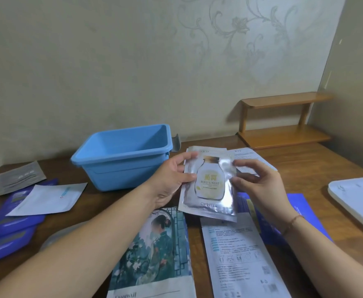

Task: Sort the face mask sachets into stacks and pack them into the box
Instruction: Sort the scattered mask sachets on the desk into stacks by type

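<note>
Illustrated sachet (152, 250) nearest, blue box (122, 155) beyond.

Glossy foil sachet (209, 186), smooth plastic box (122, 155), wood table (305, 166)

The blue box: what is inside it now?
The blue box shows only bare blue inner walls; no sachet is visible inside. Its near wall hides the floor, so something flat lying there cannot be excluded.
</note>
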`<state>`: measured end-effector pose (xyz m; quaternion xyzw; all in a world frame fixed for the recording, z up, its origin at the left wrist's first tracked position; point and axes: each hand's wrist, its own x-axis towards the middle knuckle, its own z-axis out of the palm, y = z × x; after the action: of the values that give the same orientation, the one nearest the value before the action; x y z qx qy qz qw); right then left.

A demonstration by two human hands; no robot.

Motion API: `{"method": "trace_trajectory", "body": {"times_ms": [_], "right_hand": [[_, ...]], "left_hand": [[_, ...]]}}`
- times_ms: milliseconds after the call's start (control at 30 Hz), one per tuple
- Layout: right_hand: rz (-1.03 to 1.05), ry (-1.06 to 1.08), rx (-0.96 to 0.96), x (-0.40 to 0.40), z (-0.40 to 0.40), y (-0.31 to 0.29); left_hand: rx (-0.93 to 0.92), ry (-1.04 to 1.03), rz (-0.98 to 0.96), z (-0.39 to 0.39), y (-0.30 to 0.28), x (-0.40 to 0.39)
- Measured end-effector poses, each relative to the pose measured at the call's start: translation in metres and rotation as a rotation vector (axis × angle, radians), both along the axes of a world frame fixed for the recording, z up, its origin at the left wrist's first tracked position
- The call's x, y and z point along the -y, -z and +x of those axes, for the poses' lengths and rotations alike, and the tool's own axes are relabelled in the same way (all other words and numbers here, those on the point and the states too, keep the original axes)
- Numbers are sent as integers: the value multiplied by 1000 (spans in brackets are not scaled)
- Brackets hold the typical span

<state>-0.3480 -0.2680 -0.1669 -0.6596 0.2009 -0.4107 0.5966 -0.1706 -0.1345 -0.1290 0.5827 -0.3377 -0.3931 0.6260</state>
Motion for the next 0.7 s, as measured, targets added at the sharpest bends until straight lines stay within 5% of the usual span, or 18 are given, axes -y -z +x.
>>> {"method": "trace_trajectory", "body": {"times_ms": [167,433,700], "right_hand": [[229,-112,-119,1,0,-12],[228,-212,-127,-60,19,-54],[-308,-343,-405,-183,52,-77]], "left_hand": [[73,-34,-96,-3,-15,1],[224,-267,-26,17,-48,-64],[124,-247,111,58,-55,-218]]}}
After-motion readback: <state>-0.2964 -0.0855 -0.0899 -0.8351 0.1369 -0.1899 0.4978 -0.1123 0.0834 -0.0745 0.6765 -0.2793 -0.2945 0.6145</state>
